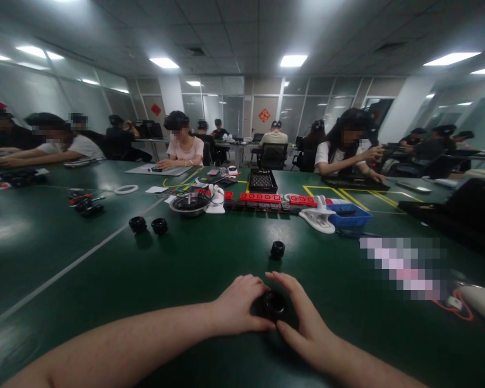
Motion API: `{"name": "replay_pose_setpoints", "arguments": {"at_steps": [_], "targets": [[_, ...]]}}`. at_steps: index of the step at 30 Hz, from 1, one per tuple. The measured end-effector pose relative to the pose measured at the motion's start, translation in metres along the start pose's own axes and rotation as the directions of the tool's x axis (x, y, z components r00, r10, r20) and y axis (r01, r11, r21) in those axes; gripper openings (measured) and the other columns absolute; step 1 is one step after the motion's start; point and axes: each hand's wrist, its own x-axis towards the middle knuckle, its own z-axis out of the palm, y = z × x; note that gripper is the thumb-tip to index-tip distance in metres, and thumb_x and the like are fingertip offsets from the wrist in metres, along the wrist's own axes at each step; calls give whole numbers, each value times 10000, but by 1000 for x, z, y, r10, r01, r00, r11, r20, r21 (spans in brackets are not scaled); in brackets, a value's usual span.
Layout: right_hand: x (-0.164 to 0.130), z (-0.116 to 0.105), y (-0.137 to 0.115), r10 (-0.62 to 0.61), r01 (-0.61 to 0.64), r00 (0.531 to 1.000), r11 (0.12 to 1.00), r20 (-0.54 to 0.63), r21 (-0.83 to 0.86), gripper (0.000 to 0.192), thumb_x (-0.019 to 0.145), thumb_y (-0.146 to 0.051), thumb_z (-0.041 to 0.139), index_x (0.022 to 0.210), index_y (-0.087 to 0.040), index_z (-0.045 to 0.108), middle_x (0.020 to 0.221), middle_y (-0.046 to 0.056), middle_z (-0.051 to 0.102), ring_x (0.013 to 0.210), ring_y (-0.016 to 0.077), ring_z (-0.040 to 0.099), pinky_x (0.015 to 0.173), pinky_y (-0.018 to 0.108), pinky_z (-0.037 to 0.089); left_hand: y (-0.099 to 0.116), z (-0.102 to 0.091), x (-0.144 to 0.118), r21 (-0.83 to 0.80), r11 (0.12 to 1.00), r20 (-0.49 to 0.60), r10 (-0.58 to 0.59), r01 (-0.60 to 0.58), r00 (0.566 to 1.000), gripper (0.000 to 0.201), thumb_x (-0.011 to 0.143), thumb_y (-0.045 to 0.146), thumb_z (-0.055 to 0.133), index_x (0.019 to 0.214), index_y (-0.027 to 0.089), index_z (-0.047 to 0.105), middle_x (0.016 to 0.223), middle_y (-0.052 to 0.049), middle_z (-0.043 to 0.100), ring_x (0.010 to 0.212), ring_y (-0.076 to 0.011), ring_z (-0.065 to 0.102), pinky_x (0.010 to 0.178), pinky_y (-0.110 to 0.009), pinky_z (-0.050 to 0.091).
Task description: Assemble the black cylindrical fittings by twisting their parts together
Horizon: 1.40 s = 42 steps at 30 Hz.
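A black hollow cylindrical part stands on the green table in front of me, its round opening facing up. My left hand curls around its left side, thumb in front and fingers behind, closed on it. On the other side, my right hand is curved with thumb and fingers spread apart. Its thumb tip is close to the part's front edge; whether it touches cannot be made out. A similar black part stands just beyond my hands. Two more black parts sit farther off to the left.
Across the table's middle lie a metal bowl with dark cables, red blocks, a white clamp-like stand, a blue bin and a black tray. Hand tools lie left. Other people sit working around the table.
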Motion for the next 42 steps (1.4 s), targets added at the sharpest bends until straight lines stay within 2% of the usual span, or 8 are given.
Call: {"name": "replay_pose_setpoints", "arguments": {"at_steps": [7,13,20,23,27,30,37,42], "targets": [[0,4,4,67,-75,991,995,-115,-72,540,783,-368,497,1247,-184,293,1202,130,428,1112,267,428,921,424,382,-1,1,1,23,1000,2,-3,3,1000,420,674,490,621,953,193,522,933,-21,542,850,-198,487,755,-302,377],[-1,8,12,95,-114,980,988,-175,-101,725,706,-567,521,1264,-172,279,1160,139,435,1035,297,471,862,443,411,0,1,0,20,1000,8,-19,19,1000,422,675,498,619,955,199,517,940,-21,536,855,-196,486,760,-299,377],[1,11,9,144,-156,981,984,-127,-87,573,736,-290,557,1236,-208,290,996,90,510,925,242,528,810,420,449,0,1,2,52,998,23,-28,27,999,393,655,465,640,910,190,524,913,-25,544,835,-202,493,742,-301,387],[-2,8,7,70,-71,996,997,-61,-20,568,748,-172,467,1269,-221,248,1109,102,500,1023,237,506,864,413,431,3,-1,1,45,998,26,-40,39,999,426,652,450,648,969,196,520,942,-31,551,859,-211,496,751,-309,389],[-5,3,7,-60,61,998,998,20,-19,619,754,-164,417,1322,-219,177,1315,108,358,1214,268,338,970,469,324,3,-2,0,1,1000,7,-9,9,1000,507,678,508,615,1077,221,487,1041,-38,540,909,-219,493,794,-329,377],[-4,3,8,-25,24,1000,998,-14,-59,603,780,-232,445,1322,-210,180,1317,117,351,1219,280,322,980,488,301,2,-1,0,23,1000,5,-16,16,1000,463,673,524,612,997,207,523,979,-33,552,887,-214,498,771,-316,383],[1,8,9,42,-65,986,989,-164,-134,562,751,-384,541,1220,-186,303,1136,137,446,1038,283,472,858,439,426,-1,1,0,36,999,2,-2,2,1000,420,684,503,605,959,198,518,939,-30,546,853,-204,493,745,-303,383],[1,10,8,77,-101,978,988,-196,-115,438,734,-278,555,1118,-206,358,944,82,530,861,232,555,746,391,485,-1,2,0,43,999,-6,-4,5,1000,403,674,482,618,935,191,521,908,-28,543,833,-201,490,723,-298,383]]}}
